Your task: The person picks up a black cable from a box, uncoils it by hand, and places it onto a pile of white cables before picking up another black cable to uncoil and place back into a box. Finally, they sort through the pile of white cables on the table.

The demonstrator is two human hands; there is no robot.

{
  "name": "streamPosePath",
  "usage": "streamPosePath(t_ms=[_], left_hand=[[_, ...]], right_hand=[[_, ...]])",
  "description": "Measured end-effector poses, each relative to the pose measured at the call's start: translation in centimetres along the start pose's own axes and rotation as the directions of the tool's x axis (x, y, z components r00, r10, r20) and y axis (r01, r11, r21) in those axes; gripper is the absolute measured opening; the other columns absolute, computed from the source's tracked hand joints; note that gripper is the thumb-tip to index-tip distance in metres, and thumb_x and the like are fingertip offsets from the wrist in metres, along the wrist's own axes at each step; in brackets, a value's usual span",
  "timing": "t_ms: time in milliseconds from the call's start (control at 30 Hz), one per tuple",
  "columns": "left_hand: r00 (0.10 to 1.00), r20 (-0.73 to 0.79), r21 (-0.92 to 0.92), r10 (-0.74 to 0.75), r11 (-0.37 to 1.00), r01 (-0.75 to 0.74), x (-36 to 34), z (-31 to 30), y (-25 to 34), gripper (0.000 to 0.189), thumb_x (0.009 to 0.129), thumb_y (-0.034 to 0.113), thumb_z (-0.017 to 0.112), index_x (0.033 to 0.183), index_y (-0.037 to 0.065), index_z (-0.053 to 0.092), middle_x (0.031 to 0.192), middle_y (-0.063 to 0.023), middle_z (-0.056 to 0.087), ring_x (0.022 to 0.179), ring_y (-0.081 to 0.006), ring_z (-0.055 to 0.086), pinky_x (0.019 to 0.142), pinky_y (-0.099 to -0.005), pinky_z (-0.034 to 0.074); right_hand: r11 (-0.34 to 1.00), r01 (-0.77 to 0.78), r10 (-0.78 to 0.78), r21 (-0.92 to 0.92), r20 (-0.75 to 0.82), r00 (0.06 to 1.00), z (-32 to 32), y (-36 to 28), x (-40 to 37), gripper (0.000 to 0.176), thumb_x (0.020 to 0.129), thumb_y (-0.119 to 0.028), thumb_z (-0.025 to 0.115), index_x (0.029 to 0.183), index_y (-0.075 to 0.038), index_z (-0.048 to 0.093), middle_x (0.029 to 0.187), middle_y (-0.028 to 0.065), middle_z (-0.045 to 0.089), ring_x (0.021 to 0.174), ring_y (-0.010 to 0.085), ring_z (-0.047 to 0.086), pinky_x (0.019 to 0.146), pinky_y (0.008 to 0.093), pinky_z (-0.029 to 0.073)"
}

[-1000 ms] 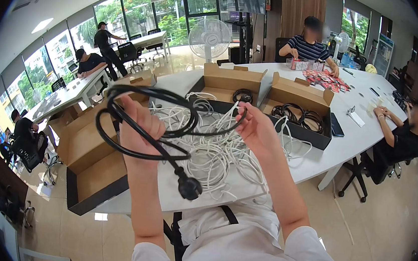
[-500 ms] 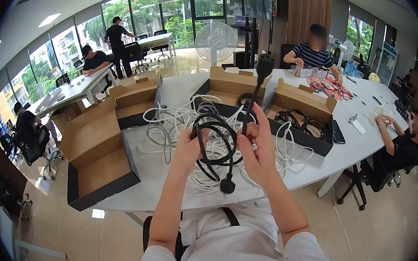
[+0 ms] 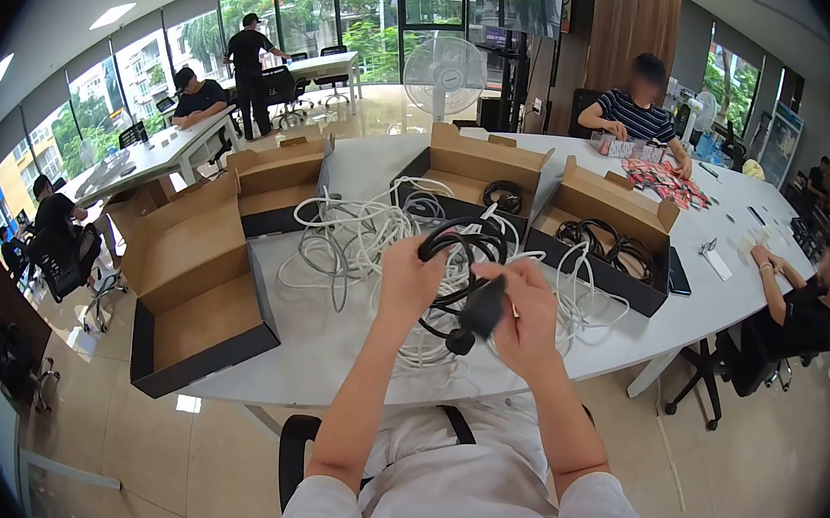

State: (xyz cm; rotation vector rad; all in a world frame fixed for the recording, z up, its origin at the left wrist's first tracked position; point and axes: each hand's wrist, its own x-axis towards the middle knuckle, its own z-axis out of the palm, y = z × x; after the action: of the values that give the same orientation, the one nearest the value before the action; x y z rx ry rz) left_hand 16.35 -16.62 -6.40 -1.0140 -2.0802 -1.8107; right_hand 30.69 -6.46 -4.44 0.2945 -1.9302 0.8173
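My left hand (image 3: pixel 410 281) is closed round one side of a coiled black power cord (image 3: pixel 433 246), held up above the table. My right hand (image 3: pixel 527 320) grips the cord near its connector end (image 3: pixel 482 306), which is smeared by motion. Below the coil hangs the cord's plug (image 3: pixel 459 341). Behind and under both hands lies a tangled heap of white and grey cables (image 3: pixel 358 229).
An open box (image 3: pixel 590 261) at the right holds black cords, and another box (image 3: pixel 441 197) at the middle holds a black coil. Two more open boxes (image 3: pixel 202 343) stand left. A phone (image 3: pixel 679 271) lies right. People sit at the white table's (image 3: pixel 740 205) far side.
The connector end, which stood upright above my right hand, has swung down in front of the coil. Both hands have shifted, the left one rightward with the coil.
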Motion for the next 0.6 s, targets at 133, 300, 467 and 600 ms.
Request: streamPosePath(t_ms=[133,300,467,600], left_hand=[[0.995,0.052,0.0,-0.081,0.997,0.081,0.2,1.0,-1.3,0.02,0.082,0.014,0.066,0.08,-0.005,0.063,0.058,-0.0113,0.055,0.051,-0.015,0.046,0.051,-0.0321,0.039],[0.946,0.207,-0.397,-0.251,0.862,0.316,-0.3,0.9,-1.4,0.032,0.091,0.023,0.059,0.065,0.005,0.054,0.054,0.0049,0.044,0.046,-0.0048,0.036,0.041,-0.026,0.026],[0.988,0.018,-0.155,-0.15,0.976,0.151,-0.5,1.2,-0.4,0.028,0.087,0.018,0.065,0.069,-0.003,0.059,0.053,0.0029,0.043,0.053,-0.0065,0.033,0.046,-0.0292,0.027],[0.994,0.022,-0.157,-0.109,0.981,0.111,-0.5,0.9,0.3,0.023,0.085,0.015,0.065,0.072,-0.004,0.061,0.054,0.0006,0.045,0.053,-0.0073,0.035,0.047,-0.0291,0.03]], right_hand=[[0.984,0.159,-0.159,-0.083,0.017,0.987,0.5,1.8,-0.7,0.032,0.078,-0.009,0.067,0.109,-0.006,0.068,0.06,-0.0005,0.055,0.065,0.0185,0.046,0.065,0.0312,0.036],[1.0,0.004,-0.004,-0.001,0.089,0.996,-0.1,2.2,-2.2,0.058,0.073,-0.012,0.074,0.127,-0.004,0.055,0.057,-0.0022,0.057,0.058,0.0164,0.044,0.066,0.0284,0.036],[0.968,-0.189,0.125,0.164,0.336,0.934,-0.4,1.0,-3.1,0.087,0.07,-0.014,0.079,0.141,0.001,0.031,0.056,0.0,0.057,0.054,0.0131,0.046,0.062,0.0259,0.039],[0.918,-0.35,0.33,0.187,0.133,0.935,0.6,-0.5,-3.3,0.099,0.069,-0.013,0.081,0.144,0.003,0.018,0.054,0.0013,0.057,0.049,0.0087,0.051,0.053,0.0229,0.041]])
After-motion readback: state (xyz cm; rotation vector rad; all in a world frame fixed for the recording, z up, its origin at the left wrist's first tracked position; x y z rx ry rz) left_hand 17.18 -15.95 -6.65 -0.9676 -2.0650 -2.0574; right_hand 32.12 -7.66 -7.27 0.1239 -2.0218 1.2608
